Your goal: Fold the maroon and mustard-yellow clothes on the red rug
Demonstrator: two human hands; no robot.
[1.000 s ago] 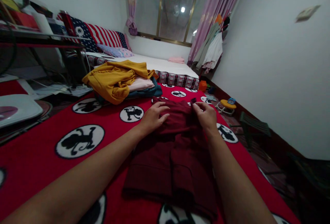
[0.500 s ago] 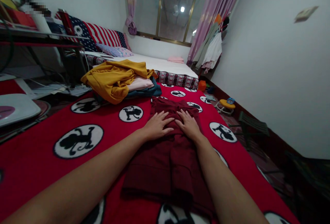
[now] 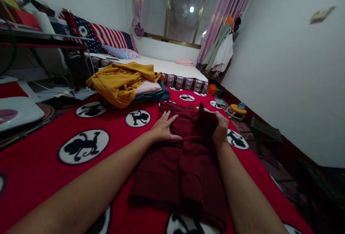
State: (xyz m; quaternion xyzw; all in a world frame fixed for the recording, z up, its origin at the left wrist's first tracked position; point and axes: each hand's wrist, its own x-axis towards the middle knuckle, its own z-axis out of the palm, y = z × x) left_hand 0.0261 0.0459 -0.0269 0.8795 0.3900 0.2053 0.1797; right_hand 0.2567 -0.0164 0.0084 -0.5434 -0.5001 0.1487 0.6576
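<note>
The garment [image 3: 188,173] lies on the blanket [image 3: 48,128]; we rest the left hand [image 3: 164,127] on it, open, fingers spread; the right hand [image 3: 221,127] grips its raised right edge [image 3: 206,119]; we judge this edge adjustment; next calls for steady left-hand pressure and even right-hand guidance.

Legible text, labels, brands, numbers, signs: none. Red flask [image 3: 70,23] on the counter [image 3: 32,41]: surface too blurred to read. Patterned bed edge [image 3: 185,82]: repeated motifs, too small to resolve as characters.
</note>
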